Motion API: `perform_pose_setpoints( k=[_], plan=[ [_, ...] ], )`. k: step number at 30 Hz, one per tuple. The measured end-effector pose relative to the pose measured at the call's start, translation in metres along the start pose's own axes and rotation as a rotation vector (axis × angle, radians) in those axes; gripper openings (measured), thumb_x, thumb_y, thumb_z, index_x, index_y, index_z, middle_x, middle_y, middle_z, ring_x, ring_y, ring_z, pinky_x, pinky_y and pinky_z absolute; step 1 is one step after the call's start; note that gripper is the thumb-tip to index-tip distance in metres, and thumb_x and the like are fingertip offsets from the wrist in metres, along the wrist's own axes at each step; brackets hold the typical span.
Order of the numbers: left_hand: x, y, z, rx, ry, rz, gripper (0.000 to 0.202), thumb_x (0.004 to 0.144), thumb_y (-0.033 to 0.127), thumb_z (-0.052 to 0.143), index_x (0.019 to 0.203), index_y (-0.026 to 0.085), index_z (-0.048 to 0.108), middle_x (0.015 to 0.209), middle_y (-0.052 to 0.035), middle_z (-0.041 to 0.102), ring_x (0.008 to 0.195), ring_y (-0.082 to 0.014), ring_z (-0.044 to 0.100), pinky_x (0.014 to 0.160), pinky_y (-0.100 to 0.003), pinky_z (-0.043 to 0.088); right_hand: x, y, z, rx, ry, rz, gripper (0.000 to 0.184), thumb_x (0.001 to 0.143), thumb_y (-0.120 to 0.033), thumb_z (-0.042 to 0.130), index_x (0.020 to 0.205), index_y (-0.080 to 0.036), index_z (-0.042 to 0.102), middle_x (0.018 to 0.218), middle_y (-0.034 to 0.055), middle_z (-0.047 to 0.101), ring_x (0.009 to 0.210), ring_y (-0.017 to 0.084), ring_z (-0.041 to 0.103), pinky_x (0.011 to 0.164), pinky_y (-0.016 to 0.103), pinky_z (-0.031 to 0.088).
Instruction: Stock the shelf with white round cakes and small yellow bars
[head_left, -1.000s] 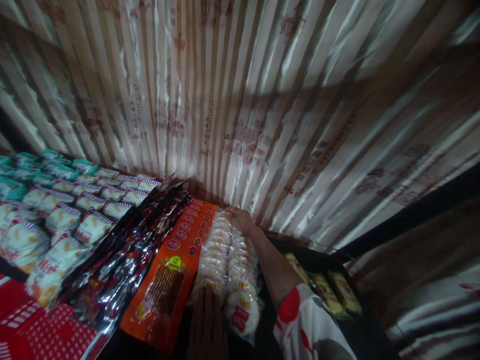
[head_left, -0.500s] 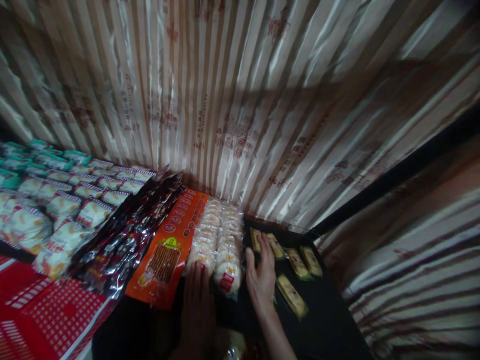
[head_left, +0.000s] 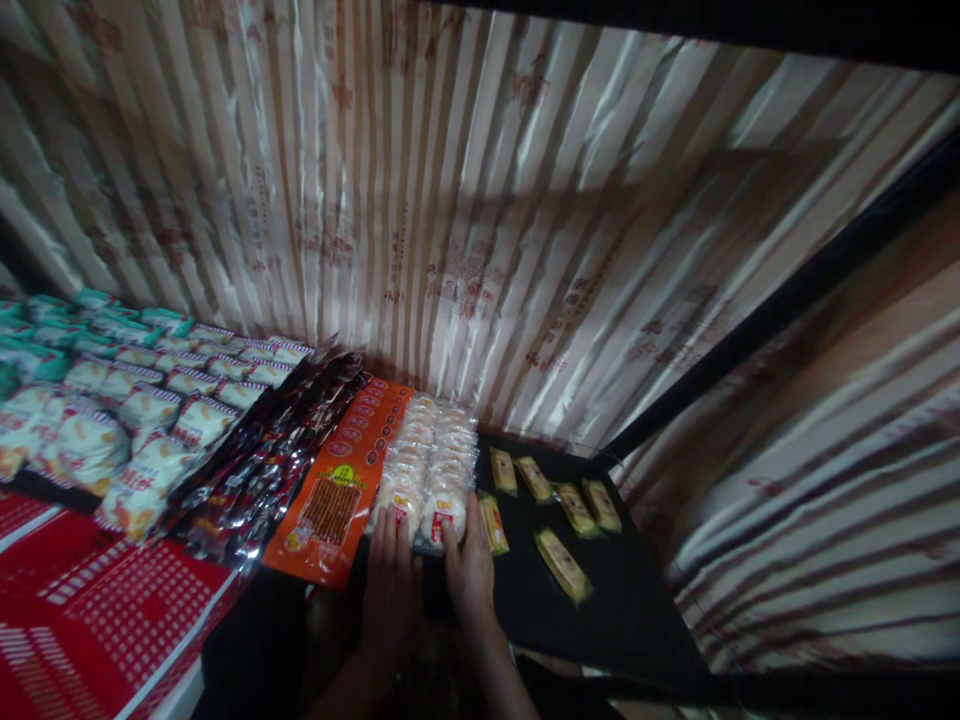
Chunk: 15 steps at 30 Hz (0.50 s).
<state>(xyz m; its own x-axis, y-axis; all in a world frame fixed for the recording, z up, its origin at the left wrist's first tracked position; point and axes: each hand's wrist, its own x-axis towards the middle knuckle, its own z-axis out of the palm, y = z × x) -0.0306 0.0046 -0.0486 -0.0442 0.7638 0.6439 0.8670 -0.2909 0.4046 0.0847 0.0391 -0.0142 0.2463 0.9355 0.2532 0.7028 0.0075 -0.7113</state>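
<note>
Two rows of round white crackers in clear wrappers (head_left: 427, 450) lie side by side on the black shelf. My left hand (head_left: 391, 585) rests with fingers stretched out against the front of the left row. At the right row's front corner, my right hand (head_left: 471, 575) has its thumb by the front cracker and its fingers along the side; neither hand grips anything. A yellow wrapped bar (head_left: 493, 522) lies just right of my right hand. To the left of the crackers is a flat orange snack packet (head_left: 330, 505) picturing brown sticks.
Several yellow wrapped bars (head_left: 561, 562) lie scattered on the black shelf (head_left: 607, 620). Dark shiny packets (head_left: 247, 470), white snack bags (head_left: 150, 410) and green packs (head_left: 45, 335) fill the left. A red basket (head_left: 135, 620) stands front left. Printed pleated curtain (head_left: 465, 220) hangs behind.
My right hand has moved left and back from the yellow bars to the right cracker row. A yellow bar now shows beside that row. My left hand stays by the left row.
</note>
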Motion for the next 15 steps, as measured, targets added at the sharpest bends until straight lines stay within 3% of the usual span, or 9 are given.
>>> perform_pose_setpoints(
  k=[15],
  plan=[
    [-0.0013, -0.0008, 0.0010, 0.011, -0.035, 0.002, 0.061, 0.089, 0.018, 0.036, 0.143, 0.016, 0.008, 0.150, -0.0149, 0.014, 0.136, -0.0286, 0.019, 0.103, -0.048, 0.036, -0.0001, -0.0006, 0.0077, 0.170, 0.004, 0.058, 0.072, 0.084, -0.052, 0.035, 0.141, -0.009, 0.023, 0.147, 0.0148, 0.026, 0.136, 0.026, 0.020, 0.109, 0.045, 0.021]
  ],
)
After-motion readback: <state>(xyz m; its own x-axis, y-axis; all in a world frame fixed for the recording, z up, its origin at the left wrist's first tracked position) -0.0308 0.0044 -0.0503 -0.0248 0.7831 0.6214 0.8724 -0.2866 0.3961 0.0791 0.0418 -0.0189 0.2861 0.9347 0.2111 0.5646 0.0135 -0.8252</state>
